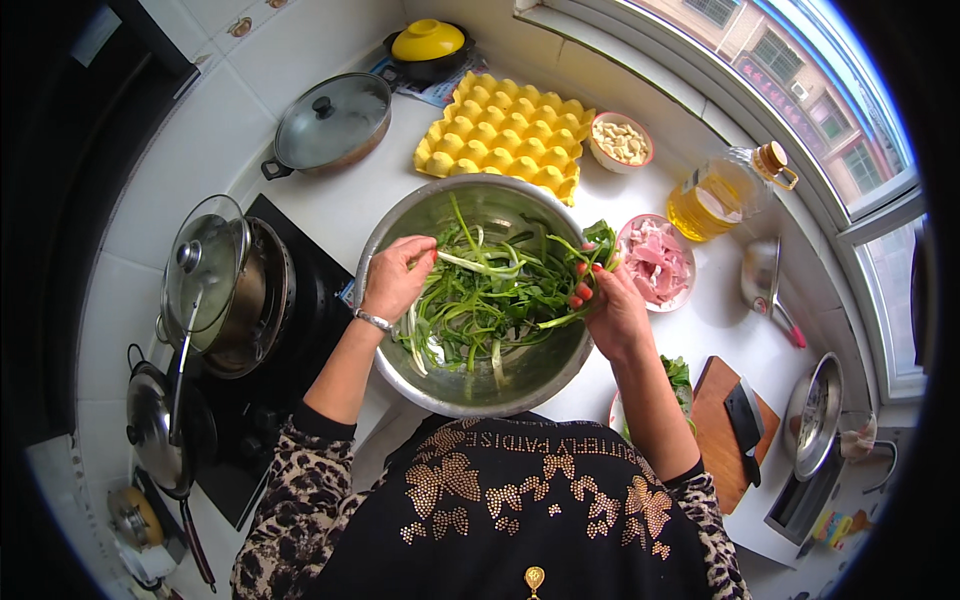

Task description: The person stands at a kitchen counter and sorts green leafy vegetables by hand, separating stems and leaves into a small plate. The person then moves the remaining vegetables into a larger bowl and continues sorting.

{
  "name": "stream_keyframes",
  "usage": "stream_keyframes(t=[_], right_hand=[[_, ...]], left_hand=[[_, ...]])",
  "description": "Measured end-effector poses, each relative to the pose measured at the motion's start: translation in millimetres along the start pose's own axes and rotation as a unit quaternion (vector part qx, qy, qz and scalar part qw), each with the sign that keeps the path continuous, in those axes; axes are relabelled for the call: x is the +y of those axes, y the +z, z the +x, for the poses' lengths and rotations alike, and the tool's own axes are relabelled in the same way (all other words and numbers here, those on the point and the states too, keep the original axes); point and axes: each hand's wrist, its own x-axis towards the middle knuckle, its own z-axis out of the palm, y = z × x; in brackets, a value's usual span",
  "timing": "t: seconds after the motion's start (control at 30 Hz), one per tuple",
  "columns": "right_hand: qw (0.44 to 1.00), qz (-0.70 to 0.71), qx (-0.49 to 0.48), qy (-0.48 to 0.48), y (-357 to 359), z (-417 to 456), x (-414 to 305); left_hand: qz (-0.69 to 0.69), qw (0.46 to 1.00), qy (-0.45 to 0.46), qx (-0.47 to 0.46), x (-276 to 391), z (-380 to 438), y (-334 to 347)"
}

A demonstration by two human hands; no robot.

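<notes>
A large stainless steel bowl (409,386) stands right in front of me, holding a heap of leafy greens (476,322) with long thin stalks. Over its left side, my left hand (397,277) pinches the end of a pale stalk (484,266) between thumb and fingers. My right hand (619,307) grips a small bunch of greens (600,236) at the bowl's right rim, its leaves sticking up past the fingers. Just beyond that hand lies a plate of sliced raw meat (655,262). Under my right forearm, a plate with more greens (677,382) is partly hidden.
A yellow egg tray (510,131), a bowl of peeled garlic cloves (621,142) and a lidded pan (334,124) stand behind. At right are an oil bottle (709,199) and a cleaver (744,424) on a cutting board (716,390). Left, a pot (251,300) sits on the black cooktop (315,277).
</notes>
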Motion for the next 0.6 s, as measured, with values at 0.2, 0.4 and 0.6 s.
stream_keyframes(t=[0.2, 0.4, 0.6], right_hand=[[0.999, -0.016, 0.028, 0.002, -7.1, -1.3, 4.4], [0.999, -0.017, 0.038, 0.013, -12.2, -1.4, 9.4], [0.999, -0.015, 0.023, 0.022, -14.5, -2.5, 13.6]], left_hand=[[0.091, 0.989, 0.016, 0.114, -7.3, -8.1, -1.8], [0.293, 0.941, 0.007, -0.170, 4.8, -37.5, 13.5], [0.344, 0.908, 0.059, -0.231, 7.5, -37.8, 39.0]])
